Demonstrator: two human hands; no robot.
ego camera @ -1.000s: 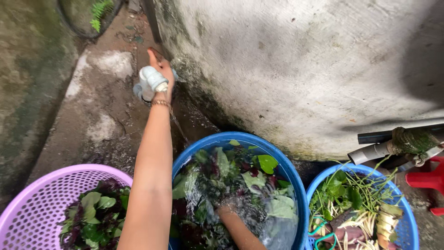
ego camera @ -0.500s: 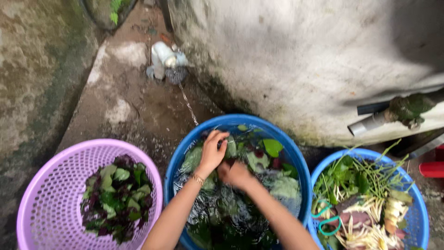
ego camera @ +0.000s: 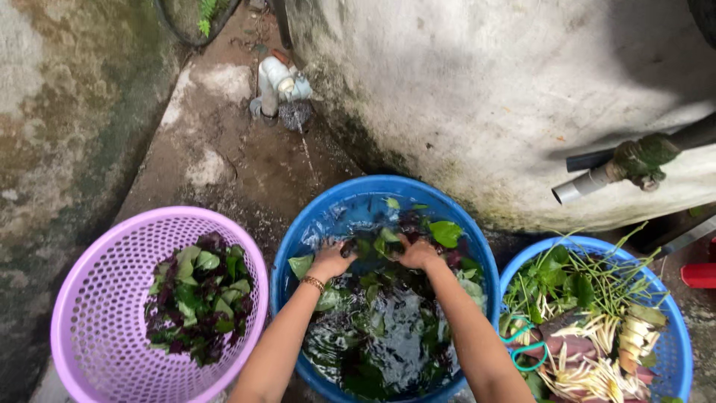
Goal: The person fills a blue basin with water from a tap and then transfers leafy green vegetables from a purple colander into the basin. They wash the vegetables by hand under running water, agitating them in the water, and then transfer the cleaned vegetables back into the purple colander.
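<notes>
Both my hands are down in a blue basin (ego camera: 343,195) full of water and floating green and purple leaves (ego camera: 384,328). My left hand (ego camera: 328,261), with a bracelet at the wrist, is closed on a clump of wet leaves. My right hand (ego camera: 416,254) is closed on leaves beside it, at the middle of the basin. A thin stream of water falls from a white tap (ego camera: 280,82) on the wall toward the basin.
A purple perforated basket (ego camera: 97,261) at the left holds a pile of green and purple leaves (ego camera: 198,298). At the right a second blue basin (ego camera: 671,336) holds stems, herbs and sliced vegetables. A grey pipe (ego camera: 589,183) juts from the white wall.
My left hand came down from the white tap into the blue basin and now grips leaves next to the right hand. The view has shifted lower and to the right.
</notes>
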